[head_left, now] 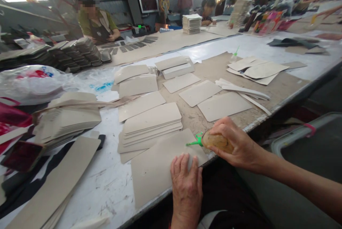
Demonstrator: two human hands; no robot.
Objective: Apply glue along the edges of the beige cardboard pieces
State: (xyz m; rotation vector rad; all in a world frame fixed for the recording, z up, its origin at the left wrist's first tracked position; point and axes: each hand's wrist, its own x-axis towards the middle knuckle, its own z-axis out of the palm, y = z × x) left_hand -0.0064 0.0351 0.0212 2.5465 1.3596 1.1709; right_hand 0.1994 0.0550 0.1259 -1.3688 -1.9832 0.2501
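My right hand (235, 143) is closed around a small glue bottle (217, 141) with a green nozzle (194, 141). The nozzle tip touches the near right edge of a grey card sheet (157, 166) lying at the table's front edge. Pressing that sheet down, my left hand (186, 181) lies flat with its fingers stretched out on the sheet's near corner. Just behind the sheet is a stack of like card pieces (151, 122).
More card pieces (223, 106) lie spread on a brown mat (283, 86) to the right. Fanned card stacks (69, 120) and a plastic bag (32, 82) sit left. A seated person (94, 20) works across the table; other people stand far back. The table edge (267, 115) runs diagonally on my right.
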